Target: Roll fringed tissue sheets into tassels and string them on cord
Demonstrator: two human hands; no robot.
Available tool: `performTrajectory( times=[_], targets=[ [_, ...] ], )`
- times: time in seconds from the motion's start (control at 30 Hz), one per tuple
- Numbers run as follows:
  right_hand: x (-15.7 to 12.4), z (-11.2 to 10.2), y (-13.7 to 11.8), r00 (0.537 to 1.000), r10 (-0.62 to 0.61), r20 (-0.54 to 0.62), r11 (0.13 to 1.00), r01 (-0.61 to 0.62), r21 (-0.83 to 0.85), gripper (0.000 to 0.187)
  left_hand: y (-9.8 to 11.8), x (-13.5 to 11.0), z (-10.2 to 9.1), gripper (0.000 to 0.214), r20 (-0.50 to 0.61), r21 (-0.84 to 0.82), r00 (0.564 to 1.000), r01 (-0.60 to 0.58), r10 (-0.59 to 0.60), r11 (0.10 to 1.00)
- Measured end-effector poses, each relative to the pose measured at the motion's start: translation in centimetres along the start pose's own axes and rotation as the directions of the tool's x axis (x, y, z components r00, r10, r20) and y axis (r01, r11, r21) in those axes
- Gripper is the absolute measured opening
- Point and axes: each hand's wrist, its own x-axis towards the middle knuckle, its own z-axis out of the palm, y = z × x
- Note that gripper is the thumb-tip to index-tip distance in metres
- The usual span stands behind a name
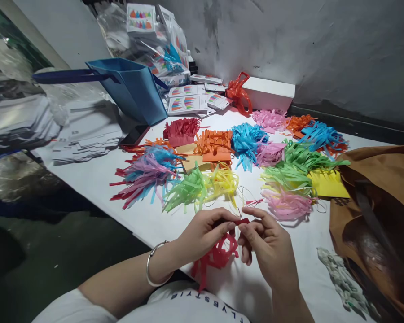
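Near the table's front edge, my left hand (215,229) pinches a red paper tassel (218,253) by its narrow top, and the cut strips hang below onto the white table. My right hand (265,237) faces it, thumb and forefinger closed on the other end of the same red top. A thin string (241,202) rises just beyond my fingertips. Just past my hands lie a green tassel bunch (188,186), a yellow tassel bunch (224,181) and a pink tassel bunch (287,204).
Orange fringed paper (217,146) and blue tassels (249,139) lie farther back. A blue bag (131,89) stands behind stacked white cards (87,130). Printed packs (187,104) and a white box (269,94) sit by the wall. Brown cloth (384,202) covers the right side.
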Motion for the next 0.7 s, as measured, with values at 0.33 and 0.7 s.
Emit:
performTrajectory(
  times=[0.33,0.7],
  targets=[
    [1.4,-0.1,1.1,0.875,-0.440,-0.203,0.869,0.357,-0.343,0.021,-1.6,-0.8,0.3,0.027,0.158,0.487,0.957,-0.290,0.244,0.824],
    [2.1,-0.6,1.4,0.869,-0.154,-0.470,0.929,0.290,0.232,0.024,0.2,7.7,-11.0,0.015,-0.103,0.708,0.991,0.018,0.079,0.706]
  ],
)
